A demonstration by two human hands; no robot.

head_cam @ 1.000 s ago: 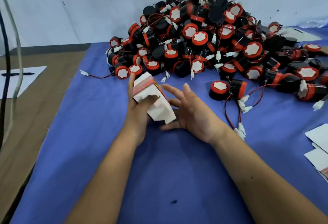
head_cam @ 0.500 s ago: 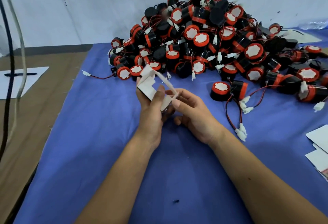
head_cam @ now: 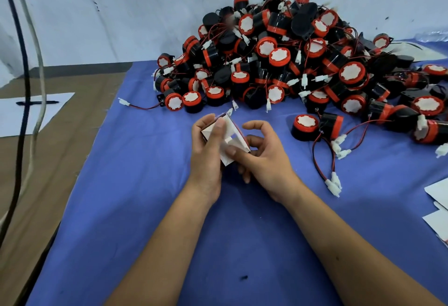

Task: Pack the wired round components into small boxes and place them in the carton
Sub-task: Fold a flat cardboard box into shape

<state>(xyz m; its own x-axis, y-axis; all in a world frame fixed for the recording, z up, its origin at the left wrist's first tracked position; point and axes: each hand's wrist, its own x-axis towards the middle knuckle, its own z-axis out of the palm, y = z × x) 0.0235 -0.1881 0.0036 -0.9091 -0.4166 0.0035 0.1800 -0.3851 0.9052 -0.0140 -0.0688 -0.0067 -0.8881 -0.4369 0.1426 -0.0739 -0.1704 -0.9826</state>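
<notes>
Both hands are working a small white box point(head_cam: 226, 142) at frame centre, held just above the blue cloth point(head_cam: 135, 208). Left hand point(head_cam: 208, 153) is gripping the box from 9 o'clock: thumb lying across its near face, fingers curled over the far edge. Right hand point(head_cam: 263, 157) is coming in from 3 o'clock: thumb pressing the box's lower flap, index finger arched above it without touching, remaining fingers tucked under the box. Box is sitting half-formed, flaps open, red print showing along its right edge.

Pile point(head_cam: 291, 63) of black-and-red wired round parts is sitting at 12 to 2 o'clock of the hands, against the white wall. 2 loose parts point(head_cam: 317, 126) are lying at 3 o'clock, near the right hand, their red-black leads trailing toward 5 o'clock. Flat white card blanks point(head_cam: 437, 206) are lying at the right edge. Carton isn't in view.
</notes>
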